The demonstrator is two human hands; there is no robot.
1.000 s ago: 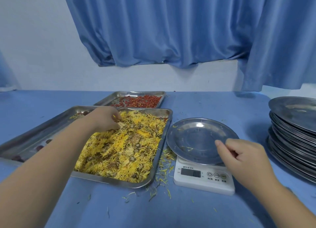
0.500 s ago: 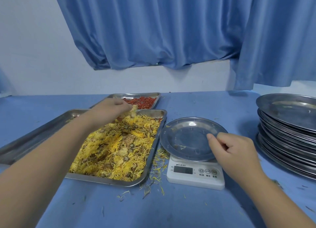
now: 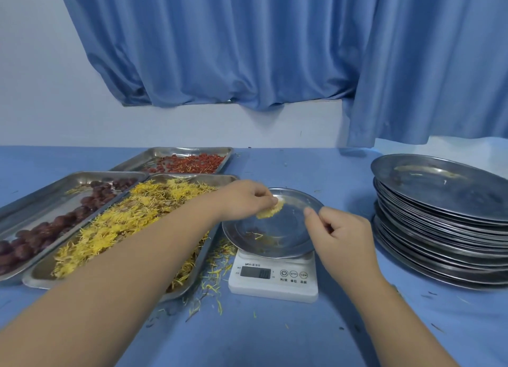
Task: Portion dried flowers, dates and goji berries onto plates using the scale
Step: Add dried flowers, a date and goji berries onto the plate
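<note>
A round steel plate (image 3: 277, 234) sits on a white digital scale (image 3: 272, 277). My left hand (image 3: 244, 199) hovers over the plate's far left side and pinches a dried yellow flower (image 3: 270, 211) just above it. My right hand (image 3: 339, 234) holds the plate's right rim between thumb and curled fingers. A steel tray of yellow dried flowers (image 3: 132, 223) lies left of the scale, partly hidden by my left forearm. A tray of dark red dates (image 3: 55, 226) is further left. Behind them is a tray of red goji berries (image 3: 192, 164).
A tall stack of steel plates (image 3: 445, 223) stands at the right on the blue table (image 3: 275, 333). Loose yellow petals (image 3: 211, 281) lie scattered between the flower tray and the scale. Blue curtains hang over the white wall behind.
My left hand lifted a flower out of the flower tray and carried it right, over the plate on the scale. My right hand stayed at the plate's rim.
</note>
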